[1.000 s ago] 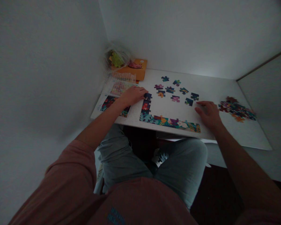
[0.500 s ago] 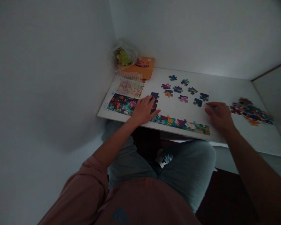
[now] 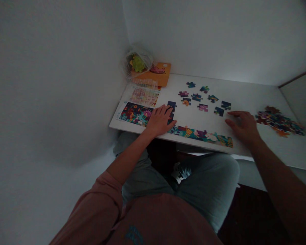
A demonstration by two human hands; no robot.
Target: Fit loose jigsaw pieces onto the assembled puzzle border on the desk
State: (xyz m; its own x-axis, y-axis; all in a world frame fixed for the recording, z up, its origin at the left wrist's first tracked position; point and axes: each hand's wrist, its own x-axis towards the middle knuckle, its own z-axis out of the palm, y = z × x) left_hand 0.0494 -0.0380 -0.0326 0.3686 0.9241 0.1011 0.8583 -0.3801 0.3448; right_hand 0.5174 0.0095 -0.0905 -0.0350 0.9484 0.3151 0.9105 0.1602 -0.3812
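White counter (image 3: 275,154) runs across the view, with a plastic bag (image 3: 138,64) and an orange card (image 3: 161,70) at its far corner and a printed picture sheet (image 3: 135,114) by the left hand (image 3: 159,120). That hand's grip is open, lying flat against dark puzzle pieces (image 3: 171,111) above a long puzzle strip (image 3: 201,135). The right hand (image 3: 243,127), also open, rests near loose pieces (image 3: 218,111), between them and a heaped pile (image 3: 279,122).

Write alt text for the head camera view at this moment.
A person's left hand rests on dark jigsaw pieces beside an assembled floral border strip on a white table, while the right hand lies open near a heap of loose pieces. A printed puzzle picture lies by the left hand.
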